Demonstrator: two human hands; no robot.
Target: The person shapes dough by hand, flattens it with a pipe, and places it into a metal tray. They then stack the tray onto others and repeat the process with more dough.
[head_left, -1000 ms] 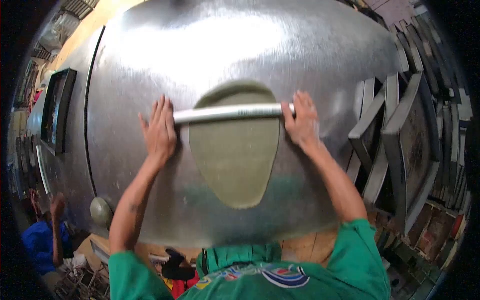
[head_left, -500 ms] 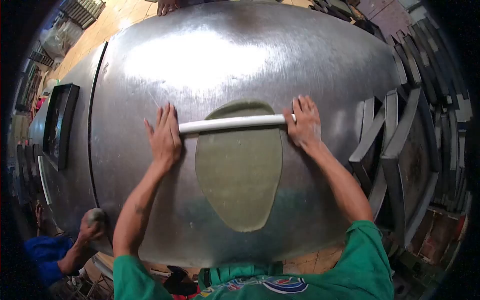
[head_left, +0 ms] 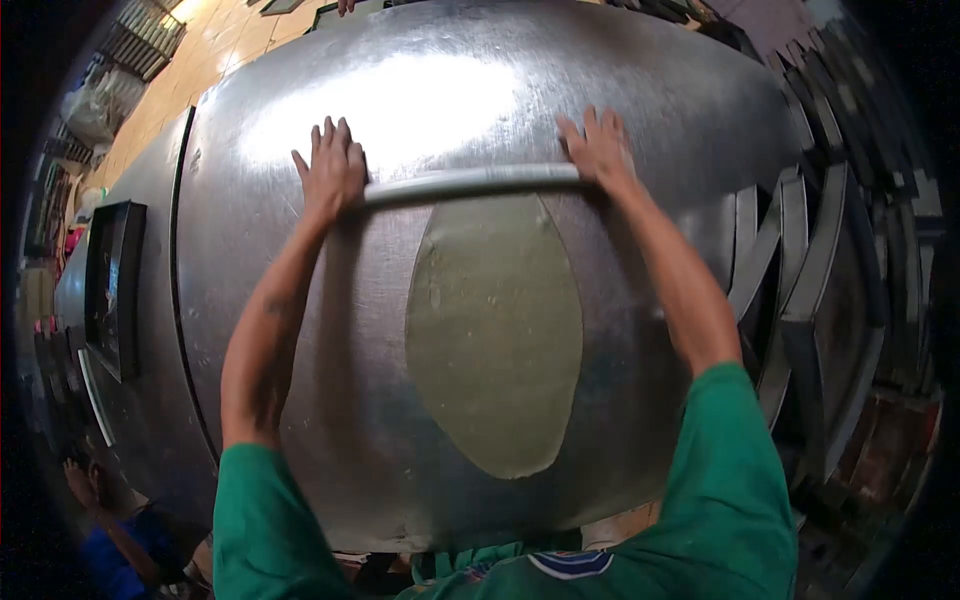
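Note:
A flat, elongated sheet of green dough-like material (head_left: 495, 340) lies on the shiny metal table (head_left: 660, 150). Across its far edge rests a white rolling pin (head_left: 475, 182). My left hand (head_left: 331, 170) is at the pin's left end, palm down with fingers spread and pointing away from me. At the right end, my right hand (head_left: 600, 148) presses on the pin, its fingers also extended and apart. Neither hand wraps round the pin.
Dark metal trays (head_left: 830, 300) lean in a stack at the right. An empty black tray (head_left: 115, 285) and a white rod (head_left: 97, 398) are at the left. A person's arm in a blue sleeve (head_left: 120, 550) is at lower left; another person's fingers (head_left: 345, 6) show at the far edge.
Both my hands and the pin have moved away from me to the sheet's far end. The co-worker's hand at lower left has left the table edge.

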